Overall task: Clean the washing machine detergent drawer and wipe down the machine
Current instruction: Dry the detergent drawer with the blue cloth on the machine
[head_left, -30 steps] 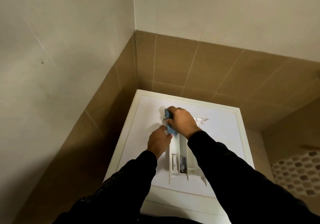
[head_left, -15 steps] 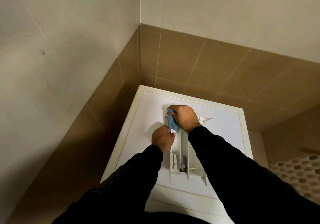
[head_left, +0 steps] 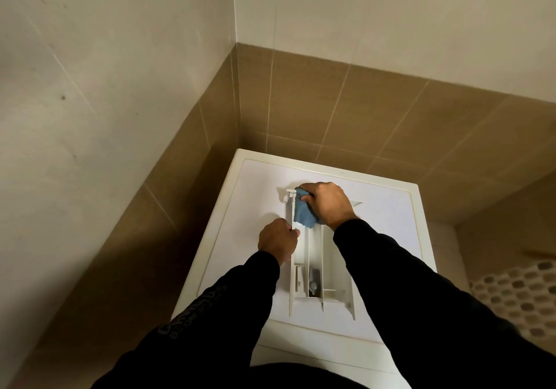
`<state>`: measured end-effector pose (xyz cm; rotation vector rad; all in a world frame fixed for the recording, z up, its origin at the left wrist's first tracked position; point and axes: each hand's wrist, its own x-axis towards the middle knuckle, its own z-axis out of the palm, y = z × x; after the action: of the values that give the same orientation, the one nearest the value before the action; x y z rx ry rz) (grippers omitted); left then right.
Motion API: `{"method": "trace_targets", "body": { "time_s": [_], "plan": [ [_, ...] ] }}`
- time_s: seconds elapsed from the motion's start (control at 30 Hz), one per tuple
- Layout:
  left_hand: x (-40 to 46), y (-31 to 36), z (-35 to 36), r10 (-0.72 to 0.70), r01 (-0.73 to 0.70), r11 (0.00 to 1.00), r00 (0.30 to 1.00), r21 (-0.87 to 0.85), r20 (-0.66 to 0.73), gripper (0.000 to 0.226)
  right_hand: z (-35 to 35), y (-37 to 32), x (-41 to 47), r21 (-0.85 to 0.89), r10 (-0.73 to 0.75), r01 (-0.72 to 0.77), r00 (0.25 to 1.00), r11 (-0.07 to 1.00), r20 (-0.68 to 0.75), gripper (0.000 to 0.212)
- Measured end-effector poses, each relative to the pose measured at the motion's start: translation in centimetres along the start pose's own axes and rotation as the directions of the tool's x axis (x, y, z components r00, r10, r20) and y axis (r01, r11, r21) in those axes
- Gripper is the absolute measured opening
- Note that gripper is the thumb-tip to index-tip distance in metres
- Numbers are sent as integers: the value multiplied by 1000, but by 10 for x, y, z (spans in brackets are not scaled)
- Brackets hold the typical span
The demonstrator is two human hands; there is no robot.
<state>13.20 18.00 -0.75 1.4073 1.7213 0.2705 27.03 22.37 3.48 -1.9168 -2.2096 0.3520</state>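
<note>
Left wall: pale plaster over brown tile [head_left: 186, 160] at my nine o'clock, running back to the corner at eleven.
Left hand: my left hand [head_left: 278, 239] grips the drawer's left wall, fingers curled round the edge, steadying it.
Detergent drawer: the detergent drawer [head_left: 331, 268] lies out of its slot, flat on top of the washing machine [head_left: 249, 196], long axis from six to twelve o'clock, compartments facing up.
Cloth: the blue cloth [head_left: 304, 212] is bunched at the drawer's far end, twelve o'clock from my left hand, pressed into the back compartment.
Right hand: my right hand [head_left: 326, 205] holds the cloth, fingers wrapped over it, knuckles up.
Done so far: I'd say the drawer is out and the scrub is under way at the far end.
Left to do: by my reckoning, the near compartments and grey siphon cap [head_left: 313, 284] at six o'clock, refitting the drawer, then the machine wipe-down.
Hard to see: my right hand covers the far right corner; I can't judge how clean anything is in this dim light.
Cut off: the machine's front and drawer slot sit below my sleeves, out of sight.
Far right: patterned mosaic tile [head_left: 517, 295] at four o'clock, blurry.
</note>
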Motion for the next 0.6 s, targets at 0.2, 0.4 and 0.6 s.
{"method": "trace_targets", "body": {
  "time_s": [0.2, 0.4, 0.6],
  "plan": [
    [0, 0, 0, -1, 1, 1000, 1000, 30, 13, 27, -5, 19, -10, 21, 21, -21, 1000, 1000, -23, 24],
    [-2, 0, -1, 20, -20, 998, 1000, 67, 10, 33, -6, 37, -17, 48, 72, -69, 996, 996, -49, 25],
    [-3, 1, -2, 19, -20, 999, 1000, 45, 18, 29, -12, 50, -25, 81, 99, -95, 994, 992, -45, 23]
  ]
}}
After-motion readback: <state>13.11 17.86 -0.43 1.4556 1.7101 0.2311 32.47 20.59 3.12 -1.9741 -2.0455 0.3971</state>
